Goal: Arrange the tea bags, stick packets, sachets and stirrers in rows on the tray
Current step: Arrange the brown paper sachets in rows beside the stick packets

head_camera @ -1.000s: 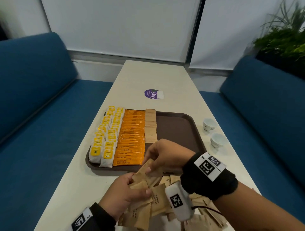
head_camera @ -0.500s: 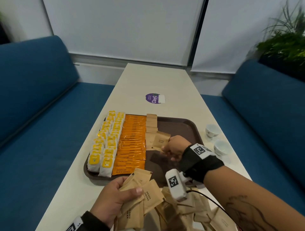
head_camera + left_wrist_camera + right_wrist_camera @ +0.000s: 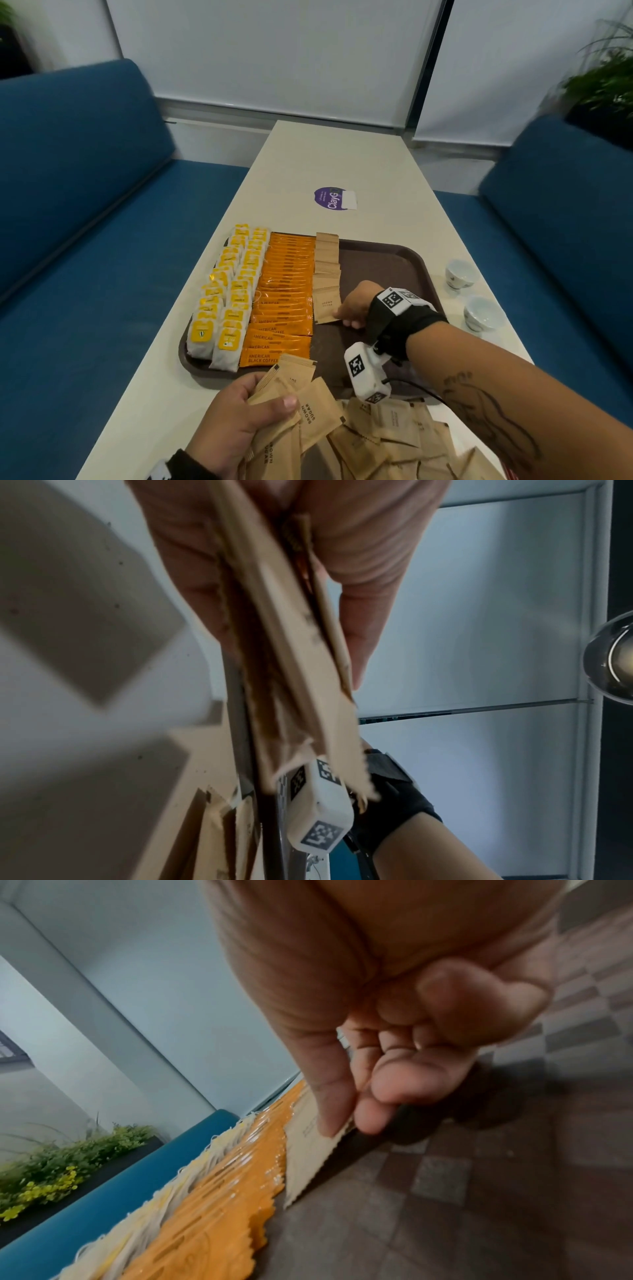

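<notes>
Right hand (image 3: 352, 308) pinches one brown sugar sachet (image 3: 327, 305) by its edge, laying it onto the tray (image 3: 387, 263) beside the coffee sticks (image 3: 284, 301) to lengthen the row; left hand (image 3: 236, 421) grips the spare bundle (image 3: 294, 404), ready to feed.

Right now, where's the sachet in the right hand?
Head view: brown sugar sachet lies mid-tray, at the near end of the brown row beside the orange coffee sticks, pinched by the right hand.

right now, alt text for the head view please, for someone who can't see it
The right hand lays a brown sugar sachet at the near end of its row on a brown tray, beside rows of orange coffee sticks and yellow tea bags. The left hand grips more sachets.
</notes>
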A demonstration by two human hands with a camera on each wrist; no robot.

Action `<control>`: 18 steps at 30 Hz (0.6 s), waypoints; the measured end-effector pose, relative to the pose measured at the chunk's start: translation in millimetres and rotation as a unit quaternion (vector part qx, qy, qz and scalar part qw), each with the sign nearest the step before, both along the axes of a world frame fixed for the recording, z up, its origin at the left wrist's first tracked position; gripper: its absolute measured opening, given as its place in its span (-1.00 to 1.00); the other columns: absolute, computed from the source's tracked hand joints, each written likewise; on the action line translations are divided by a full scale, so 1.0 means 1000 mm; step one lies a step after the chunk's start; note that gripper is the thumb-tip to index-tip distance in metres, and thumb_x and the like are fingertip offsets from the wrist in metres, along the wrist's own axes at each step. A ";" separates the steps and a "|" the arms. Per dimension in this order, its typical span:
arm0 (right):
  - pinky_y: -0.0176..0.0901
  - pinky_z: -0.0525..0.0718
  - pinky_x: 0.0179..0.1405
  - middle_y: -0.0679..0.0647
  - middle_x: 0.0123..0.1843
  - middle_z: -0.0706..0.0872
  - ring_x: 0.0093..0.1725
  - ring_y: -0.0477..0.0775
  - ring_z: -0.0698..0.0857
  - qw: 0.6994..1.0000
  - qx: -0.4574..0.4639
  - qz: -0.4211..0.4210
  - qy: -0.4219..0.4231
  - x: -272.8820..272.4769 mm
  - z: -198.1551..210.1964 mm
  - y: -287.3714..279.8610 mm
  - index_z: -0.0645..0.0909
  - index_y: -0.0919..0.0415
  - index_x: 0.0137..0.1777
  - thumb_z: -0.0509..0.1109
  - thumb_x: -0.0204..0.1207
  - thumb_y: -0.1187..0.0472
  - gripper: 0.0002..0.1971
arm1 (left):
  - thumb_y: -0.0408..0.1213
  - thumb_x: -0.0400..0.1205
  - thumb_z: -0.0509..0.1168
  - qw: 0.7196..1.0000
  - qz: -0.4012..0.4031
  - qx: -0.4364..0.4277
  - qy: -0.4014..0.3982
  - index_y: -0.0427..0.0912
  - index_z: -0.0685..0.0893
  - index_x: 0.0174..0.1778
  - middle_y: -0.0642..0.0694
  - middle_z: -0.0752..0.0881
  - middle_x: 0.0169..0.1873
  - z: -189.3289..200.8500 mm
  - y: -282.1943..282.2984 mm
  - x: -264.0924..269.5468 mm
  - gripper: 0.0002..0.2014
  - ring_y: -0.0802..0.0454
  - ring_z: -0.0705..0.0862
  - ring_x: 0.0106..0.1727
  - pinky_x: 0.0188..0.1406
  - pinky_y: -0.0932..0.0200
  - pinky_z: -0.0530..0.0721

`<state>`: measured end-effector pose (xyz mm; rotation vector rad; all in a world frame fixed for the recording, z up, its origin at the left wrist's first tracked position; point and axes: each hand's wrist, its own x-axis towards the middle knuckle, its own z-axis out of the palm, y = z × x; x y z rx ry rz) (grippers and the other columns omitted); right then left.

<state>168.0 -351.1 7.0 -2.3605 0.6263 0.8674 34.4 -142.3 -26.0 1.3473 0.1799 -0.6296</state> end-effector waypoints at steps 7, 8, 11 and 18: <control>-0.13 0.62 0.08 0.03 -0.33 0.65 -0.29 -0.02 0.62 0.998 -0.031 0.025 -0.044 0.001 -0.003 -0.004 0.57 0.20 -0.28 0.46 0.51 0.03 -0.72 | -0.39 0.09 0.55 1.000 0.018 0.000 -0.001 -0.30 0.64 0.09 -0.32 0.81 -0.17 0.000 -0.004 0.002 -0.40 -0.28 0.79 -0.17 -0.16 -0.11 0.69; -0.13 0.61 0.05 0.03 -0.34 0.64 -0.32 -0.03 0.60 0.998 -0.036 0.029 -0.050 -0.001 0.001 -0.005 0.57 0.21 -0.28 0.45 0.51 0.01 -0.71 | -0.38 0.08 0.61 1.000 0.018 -0.001 -0.006 -0.30 0.64 0.08 -0.31 0.82 -0.18 0.001 -0.004 0.001 -0.38 -0.27 0.80 -0.18 -0.16 -0.11 0.69; -0.21 0.58 -0.20 0.04 -0.33 0.59 -0.38 -0.04 0.54 0.995 0.000 0.026 -0.096 -0.017 0.023 -0.009 0.57 0.22 -0.20 0.43 0.53 0.02 -0.74 | -0.31 0.01 0.69 1.000 0.017 -0.001 -0.019 -0.27 0.66 0.06 -0.30 0.82 -0.16 0.003 -0.002 -0.002 -0.32 -0.25 0.80 -0.17 -0.16 -0.09 0.70; -0.23 0.65 -0.11 -0.10 -0.21 0.74 -0.21 -0.15 0.69 0.960 0.195 0.114 -0.164 -0.118 0.068 -0.004 0.64 0.00 -0.09 0.53 0.40 0.04 -0.84 | -0.41 0.14 0.58 0.998 0.027 -0.021 -0.050 -0.28 0.66 0.06 -0.30 0.81 -0.15 0.008 -0.006 -0.008 -0.47 -0.24 0.79 -0.19 -0.17 -0.08 0.69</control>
